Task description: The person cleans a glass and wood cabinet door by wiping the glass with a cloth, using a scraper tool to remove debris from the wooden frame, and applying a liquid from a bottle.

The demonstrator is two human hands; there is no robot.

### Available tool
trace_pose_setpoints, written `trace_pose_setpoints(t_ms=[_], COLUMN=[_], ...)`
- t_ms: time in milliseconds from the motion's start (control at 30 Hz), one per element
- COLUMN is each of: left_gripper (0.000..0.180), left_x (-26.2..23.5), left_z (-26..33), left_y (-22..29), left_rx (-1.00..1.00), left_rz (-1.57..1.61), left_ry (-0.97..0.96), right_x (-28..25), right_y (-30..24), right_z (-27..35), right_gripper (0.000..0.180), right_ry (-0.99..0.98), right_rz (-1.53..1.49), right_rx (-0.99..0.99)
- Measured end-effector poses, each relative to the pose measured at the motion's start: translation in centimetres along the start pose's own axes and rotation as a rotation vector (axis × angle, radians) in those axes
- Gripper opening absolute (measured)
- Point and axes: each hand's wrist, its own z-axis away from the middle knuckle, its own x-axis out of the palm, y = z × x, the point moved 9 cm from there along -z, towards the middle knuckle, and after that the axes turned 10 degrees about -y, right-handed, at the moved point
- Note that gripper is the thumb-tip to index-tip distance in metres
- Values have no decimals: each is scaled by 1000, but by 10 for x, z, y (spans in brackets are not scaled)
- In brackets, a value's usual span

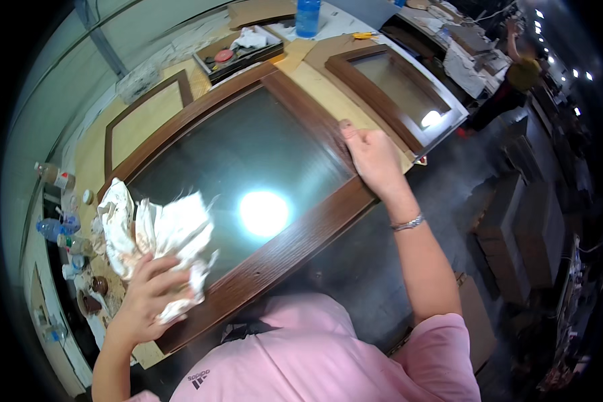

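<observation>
A brown wood-framed glass door panel (pixel 294 239) lies tilted across the table in front of me, a bright lamp reflected in its glass. My left hand (pixel 155 295) is closed on a crumpled white cloth rag (pixel 174 224), stained in places, at the panel's lower left corner. The rag spreads over the frame and part of the glass. At the panel's right side, my right hand (pixel 375 159) grips the frame edge, thumb on top; its other fingers are partly hidden.
A smaller glass-fronted brown frame (pixel 398 94) lies at the far right, and a thin brown frame (pixel 116 137) at the left. Behind are a tray of odds and ends (pixel 238 55) and a blue bottle (pixel 307 19). Several bottles line the left edge. Another person (pixel 521 74) stands far right.
</observation>
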Motion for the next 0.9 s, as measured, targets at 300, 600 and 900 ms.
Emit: trace_pose_setpoints(t_ms=[300, 600, 900], left_gripper=[52, 53, 50], left_x=[4, 1, -6], left_z=[-26, 25, 21], left_y=[27, 19, 8], left_rx=[18, -98, -73], left_rz=[-126, -229, -279], left_ry=[178, 104, 92], right_x=[1, 13, 5], right_y=[2, 13, 17], right_z=[-10, -11, -13], right_gripper=[71, 65, 52], right_ry=[53, 30, 60], right_rz=[15, -84, -77], right_rx=[-114, -118, -152])
